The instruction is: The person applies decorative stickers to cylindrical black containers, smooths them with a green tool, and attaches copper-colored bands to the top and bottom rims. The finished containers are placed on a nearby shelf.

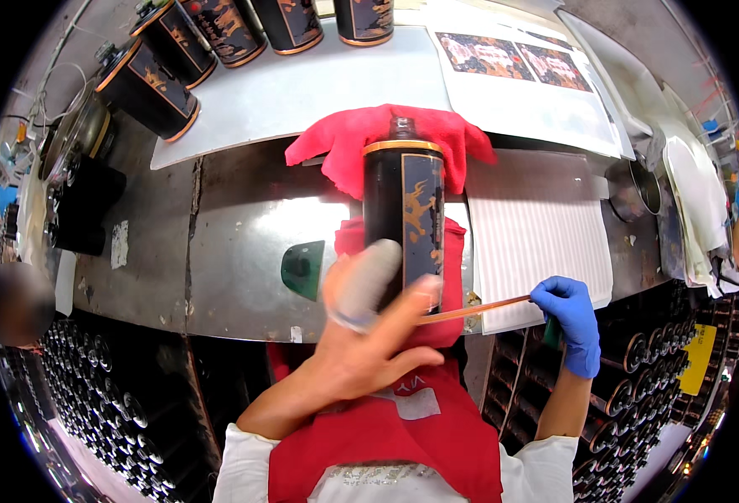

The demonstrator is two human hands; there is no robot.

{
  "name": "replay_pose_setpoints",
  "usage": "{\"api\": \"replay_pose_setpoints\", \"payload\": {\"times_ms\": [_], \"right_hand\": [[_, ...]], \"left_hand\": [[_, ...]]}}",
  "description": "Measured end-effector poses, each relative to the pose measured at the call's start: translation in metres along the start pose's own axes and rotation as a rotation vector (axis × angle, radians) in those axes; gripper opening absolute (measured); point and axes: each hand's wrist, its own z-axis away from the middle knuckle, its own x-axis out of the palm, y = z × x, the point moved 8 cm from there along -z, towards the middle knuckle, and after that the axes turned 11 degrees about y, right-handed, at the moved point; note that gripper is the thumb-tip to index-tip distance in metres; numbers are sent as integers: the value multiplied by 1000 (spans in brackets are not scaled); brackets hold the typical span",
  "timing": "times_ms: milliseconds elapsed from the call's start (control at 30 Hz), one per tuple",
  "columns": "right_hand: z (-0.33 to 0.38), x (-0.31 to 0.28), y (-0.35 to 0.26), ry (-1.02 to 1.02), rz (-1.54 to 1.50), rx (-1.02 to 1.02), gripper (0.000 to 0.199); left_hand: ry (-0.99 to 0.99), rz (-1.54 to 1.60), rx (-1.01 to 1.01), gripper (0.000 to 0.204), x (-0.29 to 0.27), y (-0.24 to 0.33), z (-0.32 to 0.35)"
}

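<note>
A black bottle [382,201] with a gold-patterned panel lies with its neck pointing away from me, on red cloths [336,151]. My left hand [369,314], with light covers on some fingers, is slightly blurred over the bottle's near end; its fingers are apart. From that end a thin copper-coloured strip [478,308] stretches to the right. My blue-gloved right hand [569,323] pinches the strip's far right end. Something dark green [551,331] shows under the gloved fingers, partly hidden. A dark green flat scraper-like piece [303,270] rests on the metal table left of the bottle.
Several similar black bottles [150,92] stand along the back left on a pale board [302,88]. A ridged white sheet [537,235] lies right of the bottle, with printed sheets [520,92] behind it. A metal cup [633,186] is farther right. Below the metal table [244,243] are racked bottles.
</note>
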Motion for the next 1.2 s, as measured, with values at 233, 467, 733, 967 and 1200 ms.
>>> {"api": "replay_pose_setpoints", "payload": {"times_ms": [233, 467, 733, 967, 1200], "right_hand": [[4, 17, -8, -68, 52, -20, 13], [23, 50, -29, -199, -52, 34, 11], [18, 49, -25, -241, -11, 18, 13], [23, 91, -31, -428, -94, 30, 16], [44, 132, -58, -580, -195, -28, 12]], "left_hand": [[-303, 163, -332, 116, 42, -61, 36], [-294, 1, -333, 120, 20, -69, 28], [-376, -406, 287, 66, 48, 9, -7], [-160, -287, 42, 60, 24, -23, 14], [-19, 17, -81, 75, 10, -64, 47]]}}
